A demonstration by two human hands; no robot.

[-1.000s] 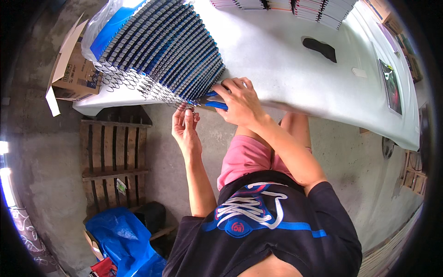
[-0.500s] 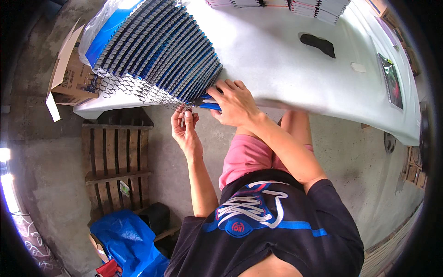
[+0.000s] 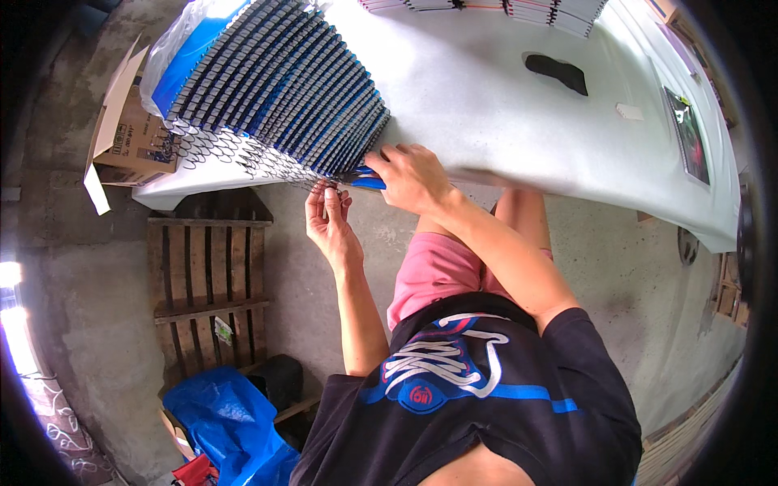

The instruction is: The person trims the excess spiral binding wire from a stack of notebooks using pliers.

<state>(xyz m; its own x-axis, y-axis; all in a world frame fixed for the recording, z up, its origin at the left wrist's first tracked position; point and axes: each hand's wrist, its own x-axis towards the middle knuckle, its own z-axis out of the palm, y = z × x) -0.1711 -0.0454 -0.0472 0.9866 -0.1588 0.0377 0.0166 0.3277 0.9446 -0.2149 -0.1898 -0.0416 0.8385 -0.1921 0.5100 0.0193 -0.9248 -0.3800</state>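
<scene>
A tall fanned stack of spiral-bound notebooks (image 3: 279, 89) leans on the table's near left part, its black bindings in close rows. Loose black wire coils (image 3: 215, 152) stick out past the stack's near edge. My right hand (image 3: 415, 180) is closed around blue-handled pliers (image 3: 369, 183), whose jaws point left at the stack's lowest corner. Just left of the jaws, my left hand (image 3: 332, 228) pinches the end of a black coil between thumb and fingers, below the table edge. The exact contact of the jaws with the coil is too small to make out.
The white-covered table (image 3: 478, 121) bears a black flat piece (image 3: 557, 73), a dark-covered notebook (image 3: 687, 134) at right and more bound books (image 3: 486, 6) at the far edge. An open carton (image 3: 138, 142) stands left. Below are a wooden pallet (image 3: 211, 267) and a blue plastic bag (image 3: 231, 421).
Both hands stay at the stack's lower corner, with the pliers and coil end still held. The pliers and right hand have shifted very slightly; the whole view has moved a little.
</scene>
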